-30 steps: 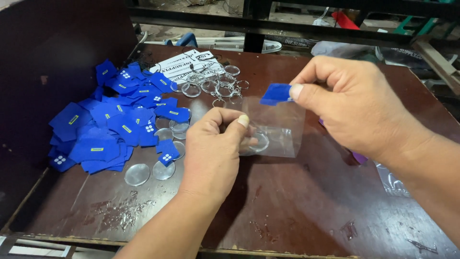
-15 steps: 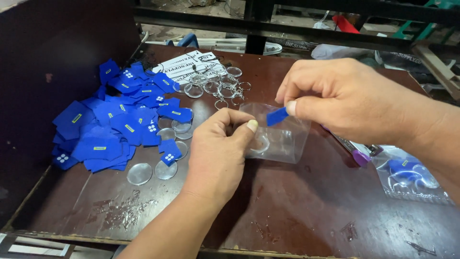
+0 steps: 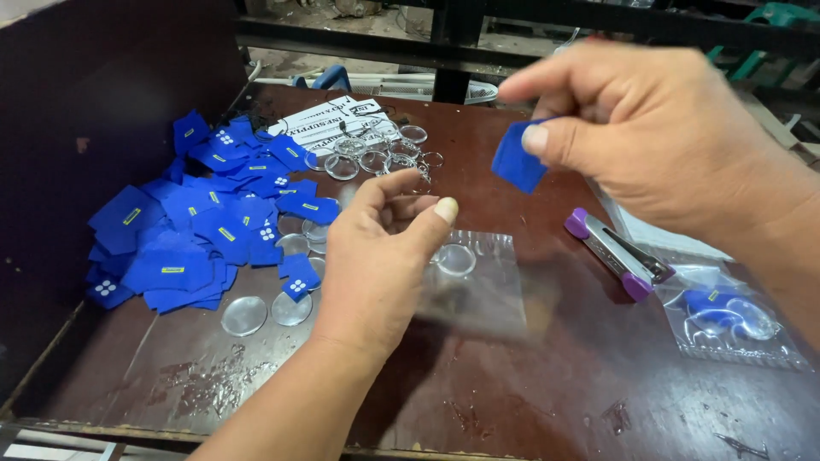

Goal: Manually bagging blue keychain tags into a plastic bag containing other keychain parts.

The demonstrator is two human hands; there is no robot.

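While my right hand is pinching the light blue card by its corner, my half-open left hand is steadying the limp, slippery clear bag holding a glass disc.

A small clear plastic zip bag sits at the middle of the brown table, its left edge under the left hand; a round clear disc shows inside it near the top. A second clear plastic bag lies flat near the right edge, holding what looks like a blue piece and a clear disc, though glare blurs it. A white printed paper sheet with black lettering lies tilted at the far side. Left of centre is a heap of blue square tags, some bearing small yellow or white marks. The right hand pinches one blue square tag above the table.
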